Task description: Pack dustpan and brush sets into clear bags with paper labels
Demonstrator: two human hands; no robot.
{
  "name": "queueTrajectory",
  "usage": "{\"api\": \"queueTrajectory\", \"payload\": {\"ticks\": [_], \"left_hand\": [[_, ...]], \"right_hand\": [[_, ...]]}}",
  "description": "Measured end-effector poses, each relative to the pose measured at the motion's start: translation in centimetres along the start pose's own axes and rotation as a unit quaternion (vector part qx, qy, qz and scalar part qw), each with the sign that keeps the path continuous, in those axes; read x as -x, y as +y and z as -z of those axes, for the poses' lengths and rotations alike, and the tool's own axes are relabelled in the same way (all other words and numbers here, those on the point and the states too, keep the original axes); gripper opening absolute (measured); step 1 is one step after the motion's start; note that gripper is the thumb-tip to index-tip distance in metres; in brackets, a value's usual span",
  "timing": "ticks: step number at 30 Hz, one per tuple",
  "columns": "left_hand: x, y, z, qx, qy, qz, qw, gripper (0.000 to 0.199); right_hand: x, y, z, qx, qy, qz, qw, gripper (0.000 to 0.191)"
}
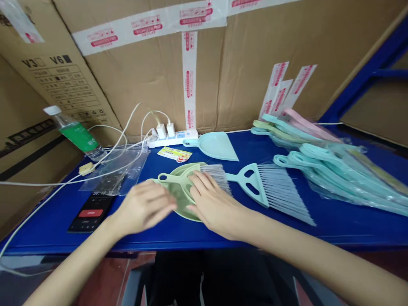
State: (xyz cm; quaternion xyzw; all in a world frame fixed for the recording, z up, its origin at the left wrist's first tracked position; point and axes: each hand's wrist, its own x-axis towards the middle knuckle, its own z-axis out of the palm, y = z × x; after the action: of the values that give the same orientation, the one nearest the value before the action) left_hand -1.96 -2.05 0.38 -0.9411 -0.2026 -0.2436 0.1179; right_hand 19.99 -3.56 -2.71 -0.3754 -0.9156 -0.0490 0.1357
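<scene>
A green brush (183, 179) with grey bristles lies over a green dustpan (185, 209) near the table's front edge. My right hand (216, 204) rests on the brush where its head meets the bristles, fingers closed around that part. Beside the dustpan's handle end is my left hand (145, 208), blurred, its fingers bent and partly hidden; what it touches cannot be made out. Right of them lies a light blue brush (251, 185), bristles pointing right. Behind sits a light blue dustpan (216, 145), its handle pointing left.
Bagged light blue sets (338, 170) and mixed-colour ones (293, 127) lie at the right. On the left are a phone (91, 212), a plastic bag (127, 163), white cables and a bottle (78, 134). A power strip (178, 138) and a yellow packet (174, 154) lie further back.
</scene>
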Motion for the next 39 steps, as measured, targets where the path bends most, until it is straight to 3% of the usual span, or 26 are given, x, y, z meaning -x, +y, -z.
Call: {"api": "queueTrajectory", "payload": {"ticks": [2, 4, 7, 12, 19, 23, 26, 28, 30, 39], "left_hand": [[0.3, -1.4, 0.7, -0.034, -0.014, 0.147, 0.988, 0.036], [0.5, -2.5, 1.0, -0.036, -0.062, 0.283, 0.957, 0.042], [0.7, -3.1, 0.5, 0.028, -0.119, 0.378, 0.918, 0.044], [0.9, -3.0, -0.8, 0.111, -0.141, 0.386, 0.905, 0.042], [1.5, -3.6, -1.8, 0.245, -0.169, 0.37, 0.88, 0.04], [1.6, -3.7, -2.0, 0.3, -0.166, 0.373, 0.862, 0.039], [1.8, -3.6, -2.2, 0.397, -0.159, 0.392, 0.814, 0.037], [1.9, -3.6, -2.3, 0.465, -0.141, 0.402, 0.776, 0.034], [1.8, -3.6, -2.4, 0.5, -0.127, 0.401, 0.757, 0.031], [1.3, -3.6, -1.9, 0.489, -0.162, 0.378, 0.77, 0.024]], "right_hand": [[-0.2, -0.4, -0.4, 0.006, -0.011, 0.018, 1.0, 0.04], [-0.5, -0.5, -0.7, 0.009, -0.011, 0.034, 0.999, 0.04], [-1.0, -0.4, -1.1, 0.003, -0.001, 0.06, 0.998, 0.042], [-1.7, -0.1, -1.2, -0.049, 0.008, 0.072, 0.996, 0.039], [-1.6, 1.1, -0.1, -0.158, -0.037, 0.075, 0.984, 0.027], [-0.8, 3.0, 0.2, -0.146, -0.048, 0.059, 0.986, 0.048], [-0.1, 3.9, -0.5, -0.138, -0.089, 0.046, 0.985, 0.067], [0.3, 4.1, -1.1, -0.145, -0.105, 0.041, 0.983, 0.069], [0.6, 4.0, -1.6, -0.152, -0.103, 0.04, 0.982, 0.069], [0.6, 3.7, -2.0, -0.147, -0.104, 0.038, 0.983, 0.069]]}}
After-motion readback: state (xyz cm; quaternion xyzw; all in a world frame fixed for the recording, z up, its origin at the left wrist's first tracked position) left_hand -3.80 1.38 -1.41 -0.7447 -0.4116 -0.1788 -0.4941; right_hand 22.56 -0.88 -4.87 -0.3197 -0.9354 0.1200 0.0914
